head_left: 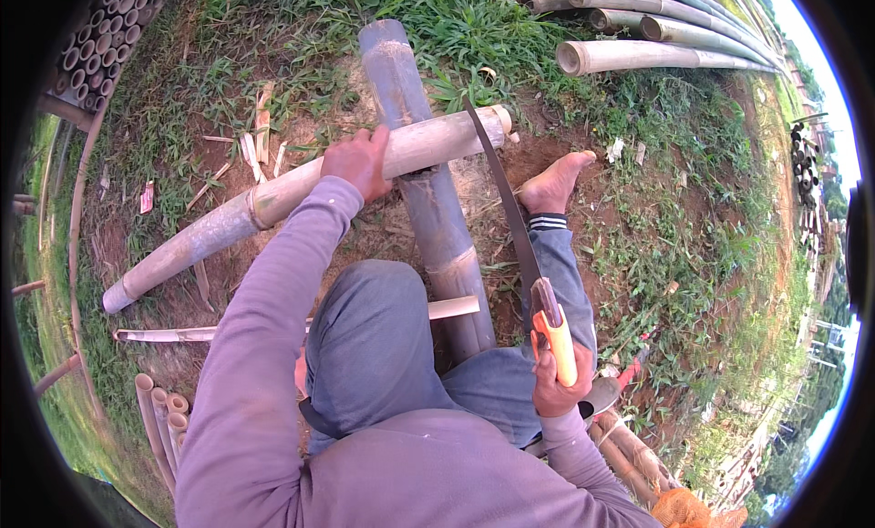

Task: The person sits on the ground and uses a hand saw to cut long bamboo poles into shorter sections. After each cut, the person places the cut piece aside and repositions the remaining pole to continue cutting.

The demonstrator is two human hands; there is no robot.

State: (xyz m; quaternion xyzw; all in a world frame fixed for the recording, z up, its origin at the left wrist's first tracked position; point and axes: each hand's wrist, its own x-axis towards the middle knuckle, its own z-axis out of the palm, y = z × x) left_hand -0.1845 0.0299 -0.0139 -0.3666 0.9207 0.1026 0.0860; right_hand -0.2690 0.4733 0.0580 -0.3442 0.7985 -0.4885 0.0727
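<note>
A thick, pale bamboo pole [301, 193] lies aslant across a darker grey bamboo log [436, 220] on the ground. My left hand [360, 162] is closed over the pale pole, just left of where the two cross. In my right hand [558, 380] is the orange handle of a handsaw [507, 195], gripped near my right knee. The long dark blade points up and away, its far part passing over the pale pole near its right end. Whether the teeth touch the bamboo I cannot tell.
My bare foot [558, 184] rests right of the log, close to the blade. A split bamboo strip [173, 334] runs under my leg. Bamboo offcuts [251, 154] are scattered on the grass. Long poles [656, 56] lie at the far right; short bamboo pieces [169, 419] stand at the near left.
</note>
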